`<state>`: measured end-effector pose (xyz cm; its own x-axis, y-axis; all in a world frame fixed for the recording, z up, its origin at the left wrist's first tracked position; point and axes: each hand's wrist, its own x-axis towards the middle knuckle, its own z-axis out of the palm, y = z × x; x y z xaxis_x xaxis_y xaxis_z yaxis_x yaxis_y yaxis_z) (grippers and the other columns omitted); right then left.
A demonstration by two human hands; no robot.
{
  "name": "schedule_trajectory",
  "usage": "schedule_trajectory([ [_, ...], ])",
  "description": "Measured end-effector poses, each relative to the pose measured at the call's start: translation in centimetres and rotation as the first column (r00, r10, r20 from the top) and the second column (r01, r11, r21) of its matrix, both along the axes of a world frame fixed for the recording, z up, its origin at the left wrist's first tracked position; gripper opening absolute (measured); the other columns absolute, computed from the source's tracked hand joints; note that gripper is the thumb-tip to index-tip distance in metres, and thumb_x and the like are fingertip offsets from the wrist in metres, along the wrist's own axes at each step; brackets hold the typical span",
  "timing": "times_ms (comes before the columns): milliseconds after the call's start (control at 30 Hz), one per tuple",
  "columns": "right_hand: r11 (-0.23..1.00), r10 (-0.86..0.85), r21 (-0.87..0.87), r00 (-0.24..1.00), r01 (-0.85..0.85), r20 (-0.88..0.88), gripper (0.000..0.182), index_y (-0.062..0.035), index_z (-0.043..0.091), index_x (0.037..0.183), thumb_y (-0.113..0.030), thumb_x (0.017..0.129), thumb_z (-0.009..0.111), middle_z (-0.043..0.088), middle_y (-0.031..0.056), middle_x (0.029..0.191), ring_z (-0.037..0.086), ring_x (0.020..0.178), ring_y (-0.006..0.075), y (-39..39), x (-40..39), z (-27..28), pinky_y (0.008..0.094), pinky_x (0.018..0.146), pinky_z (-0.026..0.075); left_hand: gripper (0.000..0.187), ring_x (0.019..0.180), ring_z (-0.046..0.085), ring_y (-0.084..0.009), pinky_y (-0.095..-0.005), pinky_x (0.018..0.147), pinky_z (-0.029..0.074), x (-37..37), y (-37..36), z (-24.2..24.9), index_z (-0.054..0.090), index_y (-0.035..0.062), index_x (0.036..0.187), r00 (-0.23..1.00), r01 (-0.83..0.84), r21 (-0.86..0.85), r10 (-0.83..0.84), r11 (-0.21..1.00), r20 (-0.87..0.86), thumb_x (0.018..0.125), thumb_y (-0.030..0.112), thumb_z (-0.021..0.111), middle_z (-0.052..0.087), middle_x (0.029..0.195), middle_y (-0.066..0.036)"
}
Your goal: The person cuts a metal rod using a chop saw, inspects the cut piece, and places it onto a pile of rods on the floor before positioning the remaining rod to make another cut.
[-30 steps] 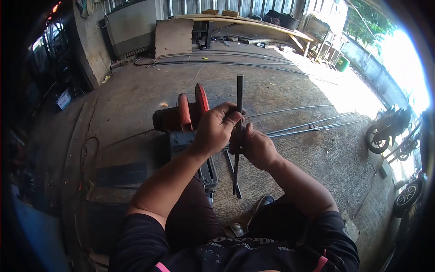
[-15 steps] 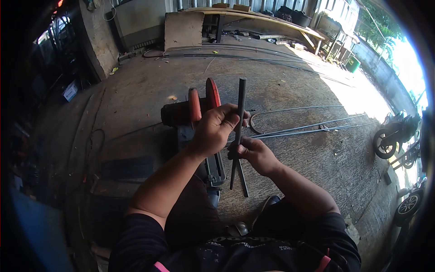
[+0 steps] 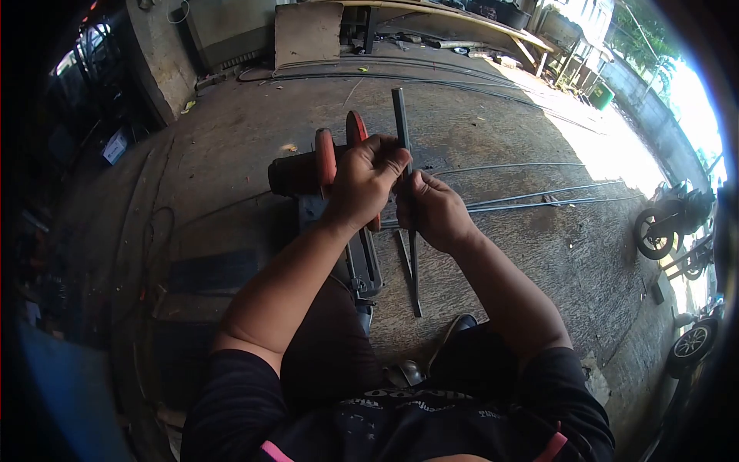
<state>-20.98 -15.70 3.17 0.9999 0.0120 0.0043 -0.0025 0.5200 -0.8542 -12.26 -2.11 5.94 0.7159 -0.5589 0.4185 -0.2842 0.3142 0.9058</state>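
Both hands are closed on a dark metal bar (image 3: 401,115), which stands nearly upright in front of me with its top leaning slightly left. My left hand (image 3: 362,182) pinches it around the upper half, thumb against the bar. Just below and to the right, my right hand (image 3: 440,214) grips it, fingers curled behind. The bar's lower end (image 3: 415,273) shows beneath my right hand. A thin strip (image 3: 404,252) crosses close beside that end in this view. Left of the bar, partly behind my left hand, stands a cut-off saw with a red guard (image 3: 356,128) and a red rounded part (image 3: 326,158).
Long thin rods (image 3: 539,202) lie on the concrete floor to the right, and more rods (image 3: 416,78) stretch across the back. A wooden bench (image 3: 454,19) stands behind them. Motorcycles (image 3: 668,223) are parked at the right edge. A brown board (image 3: 308,35) leans at the back.
The bar has swung from leaning right to leaning left at its top. My right hand has come up closer to my left hand, and the view has shifted slightly.
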Motion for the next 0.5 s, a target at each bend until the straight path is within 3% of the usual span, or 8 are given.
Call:
schedule_trajectory([
  [67, 0.996, -0.072, -0.056, 0.996, 0.075, 0.05, 0.031, -0.0029, 0.057, 0.1, -0.033, 0.102, 0.048, 0.055, 0.003, 0.077, 0.053, 0.066, 0.0128, -1.0, 1.2, -1.0, 0.0265, 0.063, 0.044, 0.019, 0.086, 0.062, -0.0094, -0.0258, 0.079, 0.05, 1.7, 0.0, -0.5, 0.061, 0.0005, 0.109, 1.0, -0.025, 0.011, 0.025, 1.0, -0.02, 0.095, 0.013, 0.061, 0.065, 0.09, -0.002],
  [133, 0.98, -0.18, -0.082, 0.983, 0.182, 0.025, 0.03, -0.0018, 0.058, 0.098, -0.03, 0.102, 0.049, 0.057, 0.0045, 0.073, 0.055, 0.062, 0.0135, -2.0, 1.8, -2.1, 0.0268, 0.059, 0.045, 0.029, 0.088, 0.062, -0.0102, -0.026, 0.077, 0.05, 4.5, 0.7, -1.1, 0.056, 0.0, 0.118, 0.954, -0.275, 0.076, 0.261, 0.959, 0.148, 0.093, 0.014, 0.064, 0.065, 0.094, -0.003],
  [233, 0.899, -0.37, -0.201, 0.921, 0.388, 0.123, 0.029, -0.0006, 0.058, 0.096, -0.029, 0.101, 0.051, 0.059, 0.0062, 0.071, 0.058, 0.056, 0.0154, -5.2, 2.2, -7.7, 0.0288, 0.053, 0.046, 0.047, 0.099, 0.063, -0.02, -0.0314, 0.085, 0.05, 9.9, 2.1, -3.3, 0.051, -0.0017, 0.127, 0.748, -0.652, 0.249, 0.552, 0.717, 0.368, 0.089, 0.022, 0.067, 0.064, 0.107, -0.013],
  [333, 0.835, -0.422, -0.384, 0.906, 0.394, 0.012, 0.029, 0.0003, 0.058, 0.096, -0.028, 0.1, 0.053, 0.059, 0.0057, 0.071, 0.056, 0.053, 0.0149, -7.2, 1.5, -14.4, 0.0285, 0.049, 0.046, 0.067, 0.108, 0.059, -0.028, -0.0399, 0.094, 0.049, 12.2, 2.7, -5.9, 0.042, -0.0029, 0.136, 0.681, -0.721, 0.469, 0.646, 0.51, 0.346, 0.087, 0.037, 0.065, 0.056, 0.122, -0.022],
  [367, 0.799, -0.47, -0.442, 0.882, 0.408, -0.036, 0.029, 0.0009, 0.058, 0.095, -0.028, 0.1, 0.054, 0.058, 0.0055, 0.069, 0.055, 0.051, 0.0145, -7.2, 1.9, -16.6, 0.0289, 0.046, 0.045, 0.07, 0.106, 0.06, -0.0315, -0.0424, 0.091, 0.051, 12.4, 3.0, -6.5, 0.04, -0.0038, 0.136, 0.824, -0.481, 0.49, 0.566, 0.727, -0.029, 0.086, 0.039, 0.066, 0.056, 0.12, -0.021],
  [400, 0.809, -0.474, -0.418, 0.879, 0.412, -0.05, 0.029, 0.0009, 0.058, 0.095, -0.028, 0.1, 0.054, 0.058, 0.0055, 0.069, 0.055, 0.051, 0.0145, -7.2, 1.9, -18.8, 0.0289, 0.046, 0.045, 0.073, 0.104, 0.06, -0.0349, -0.0448, 0.089, 0.052, 12.6, 3.3, -7.0, 0.039, -0.0047, 0.136, 0.833, -0.226, 0.395, 0.387, 0.89, -0.395, 0.085, 0.04, 0.067, 0.057, 0.118, -0.021],
  [433, 0.827, -0.436, -0.449, 0.89, 0.338, -0.134, 0.028, 0.0008, 0.058, 0.097, -0.027, 0.1, 0.054, 0.057, 0.0052, 0.069, 0.055, 0.051, 0.0142, -6.8, 2.0, -20.0, 0.0293, 0.046, 0.045, 0.073, 0.104, 0.06, -0.0349, -0.0448, 0.089, 0.052, 12.2, 3.4, -6.7, 0.039, -0.0047, 0.136, 0.837, -0.222, 0.422, 0.394, 0.879, -0.381, 0.085, 0.04, 0.067, 0.057, 0.118, -0.021],
  [500, 0.868, -0.373, -0.432, 0.895, 0.244, -0.245, 0.026, -0.0002, 0.058, 0.102, -0.026, 0.1, 0.053, 0.056, 0.005, 0.069, 0.054, 0.051, 0.014, -5.9, 2.5, -23.0, 0.0302, 0.047, 0.045, 0.064, 0.1, 0.057, -0.0284, -0.0571, 0.09, 0.051, 11.3, 3.7, -5.8, 0.04, -0.0001, 0.135, 0.727, -0.088, 0.419, 0.346, 0.904, -0.593, 0.09, 0.039, 0.061, 0.053, 0.111, -0.014],
])
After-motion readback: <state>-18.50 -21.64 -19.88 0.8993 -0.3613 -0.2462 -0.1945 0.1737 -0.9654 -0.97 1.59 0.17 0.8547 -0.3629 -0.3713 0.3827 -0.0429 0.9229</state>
